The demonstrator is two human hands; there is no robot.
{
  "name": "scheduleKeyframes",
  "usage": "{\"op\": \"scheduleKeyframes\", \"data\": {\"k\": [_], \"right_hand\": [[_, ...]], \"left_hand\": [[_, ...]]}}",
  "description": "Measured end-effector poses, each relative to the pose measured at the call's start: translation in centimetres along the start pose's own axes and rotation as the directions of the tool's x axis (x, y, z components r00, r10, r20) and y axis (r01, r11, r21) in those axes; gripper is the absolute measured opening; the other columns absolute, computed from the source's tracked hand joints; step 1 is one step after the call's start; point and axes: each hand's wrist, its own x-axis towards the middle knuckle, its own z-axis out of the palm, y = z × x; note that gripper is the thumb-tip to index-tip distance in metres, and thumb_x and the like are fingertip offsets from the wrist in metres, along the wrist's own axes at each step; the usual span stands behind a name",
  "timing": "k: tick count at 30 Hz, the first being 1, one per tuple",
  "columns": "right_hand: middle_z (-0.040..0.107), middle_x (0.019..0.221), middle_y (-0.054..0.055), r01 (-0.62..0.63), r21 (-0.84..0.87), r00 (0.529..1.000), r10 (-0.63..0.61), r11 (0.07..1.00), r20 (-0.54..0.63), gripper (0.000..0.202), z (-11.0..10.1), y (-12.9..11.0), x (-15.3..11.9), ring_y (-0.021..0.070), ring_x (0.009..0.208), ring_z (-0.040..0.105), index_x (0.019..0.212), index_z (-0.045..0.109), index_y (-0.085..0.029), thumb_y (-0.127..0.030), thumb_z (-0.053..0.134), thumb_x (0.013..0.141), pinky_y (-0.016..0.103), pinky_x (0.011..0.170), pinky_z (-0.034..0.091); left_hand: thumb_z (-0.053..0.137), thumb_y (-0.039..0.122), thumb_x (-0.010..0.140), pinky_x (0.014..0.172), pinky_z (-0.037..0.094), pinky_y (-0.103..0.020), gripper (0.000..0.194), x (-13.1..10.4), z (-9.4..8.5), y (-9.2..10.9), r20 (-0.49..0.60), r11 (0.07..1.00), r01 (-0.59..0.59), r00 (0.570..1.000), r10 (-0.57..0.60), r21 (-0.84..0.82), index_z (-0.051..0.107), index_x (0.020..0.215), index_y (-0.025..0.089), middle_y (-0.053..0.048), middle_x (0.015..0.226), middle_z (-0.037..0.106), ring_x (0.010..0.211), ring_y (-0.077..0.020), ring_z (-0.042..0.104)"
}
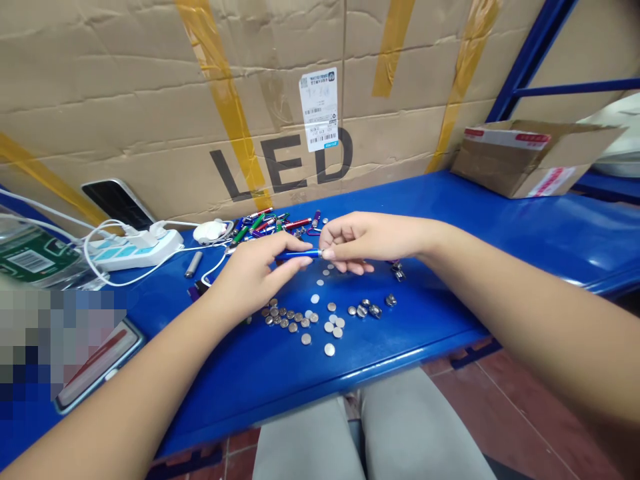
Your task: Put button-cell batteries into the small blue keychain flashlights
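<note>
Blue penlight (299, 255) lies crosswise between both hands: left hand (255, 270) clamped on its barrel, right hand (353, 241) pinching its right end, above loose button cells (320, 319) on the table (500, 227)

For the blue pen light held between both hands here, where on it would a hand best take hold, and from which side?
Best around the middle of the barrel, coming from above. The blue pen light is a thin tube lying level, crosswise to the person, so fingers can close across its width. The left hand already holds it about that way, while the right hand pinches the right tip, so that end is likely best left free.
</note>
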Motion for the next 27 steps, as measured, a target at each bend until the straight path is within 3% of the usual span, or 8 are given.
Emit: {"op": "scheduleKeyframes", "data": {"k": [3,5,9,12,16,20,24,27], "right_hand": [[0.058,0.067,-0.004,0.057,-0.136,0.981,-0.080,0.989,-0.176,0.015,0.3,-0.2,0.2,0.0071,0.050,0.053,0.089,0.052,-0.018,-0.032,0.050,0.091,0.020,0.048,0.039],[0.058,0.067,-0.003,0.106,-0.298,0.952,-0.183,0.949,-0.243,0.013,0.6,-0.2,0.4,0.0077,0.052,0.053,0.089,0.054,-0.017,-0.029,0.050,0.090,0.021,0.052,0.039],[0.058,0.069,0.000,0.173,-0.603,0.902,-0.371,0.779,-0.222,0.016,0.9,-0.3,0.7,0.0107,0.062,0.051,0.085,0.058,-0.015,-0.026,0.048,0.091,0.024,0.060,0.036],[0.058,0.069,0.000,0.173,-0.656,0.916,-0.364,0.735,-0.167,0.020,1.1,-0.3,0.6,0.0112,0.063,0.050,0.083,0.058,-0.015,-0.026,0.044,0.093,0.024,0.060,0.034],[0.057,0.063,-0.003,0.197,-0.508,0.950,-0.291,0.839,-0.112,0.024,1.1,-0.5,0.2,0.0084,0.057,0.050,0.074,0.051,-0.017,-0.029,0.047,0.093,0.022,0.058,0.036],[0.055,0.062,-0.006,0.116,0.008,0.993,-0.116,0.993,0.013,0.025,0.9,-0.3,0.0,0.0044,0.044,0.045,0.076,0.047,-0.018,-0.036,0.049,0.093,0.019,0.046,0.033],[0.048,0.055,-0.009,0.129,0.336,0.987,-0.153,0.933,0.047,0.026,1.1,-0.1,0.1,0.0037,0.037,0.037,0.084,0.047,-0.018,-0.041,0.045,0.096,0.019,0.040,0.028],[0.051,0.058,-0.007,0.220,0.173,0.973,-0.205,0.960,-0.105,0.032,1.5,-0.2,0.4,0.0047,0.040,0.040,0.084,0.047,-0.018,-0.047,0.040,0.097,0.020,0.044,0.031]], "left_hand": [[0.061,0.040,0.087,0.072,0.053,-0.028,0.025,0.0,0.0,-0.1,0.028,0.944,0.255,0.966,-0.255,-0.211,0.065,0.099,0.018,-0.003,0.081,0.073,0.075,-0.0163,0.069],[0.061,0.042,0.087,0.071,0.053,-0.027,0.027,0.1,0.1,-0.3,0.069,0.883,0.337,0.940,-0.333,-0.327,0.064,0.099,0.018,-0.003,0.079,0.072,0.075,-0.0155,0.069],[0.062,0.043,0.086,0.068,0.053,-0.025,0.028,0.3,0.2,-0.7,0.114,0.827,0.379,0.924,-0.366,-0.416,0.063,0.098,0.018,-0.004,0.084,0.073,0.073,-0.0144,0.069],[0.062,0.039,0.086,0.070,0.053,-0.027,0.025,0.2,0.0,-0.6,0.092,0.915,0.288,0.957,-0.273,-0.282,0.065,0.097,0.018,-0.004,0.086,0.073,0.073,-0.0151,0.069],[0.061,0.029,0.087,0.079,0.052,-0.028,0.016,0.0,-0.5,-0.4,0.022,0.995,-0.074,0.997,0.073,0.061,0.068,0.096,0.018,-0.004,0.093,0.074,0.086,-0.0177,0.068],[0.051,0.023,0.092,0.083,0.051,-0.028,0.019,-0.1,-0.8,0.0,0.029,0.908,-0.344,0.937,0.348,0.239,0.069,0.096,0.019,-0.006,0.098,0.074,0.091,-0.0172,0.068],[0.049,0.023,0.092,0.086,0.050,-0.030,0.024,-0.1,-1.1,0.6,-0.005,0.903,-0.298,0.949,0.315,0.308,0.069,0.106,0.023,-0.005,0.104,0.074,0.096,-0.0183,0.067],[0.051,0.026,0.091,0.088,0.050,-0.031,0.029,-0.1,-1.0,0.9,-0.055,0.945,-0.184,0.977,0.206,0.269,0.066,0.115,0.023,-0.005,0.108,0.073,0.098,-0.0189,0.066]]}}
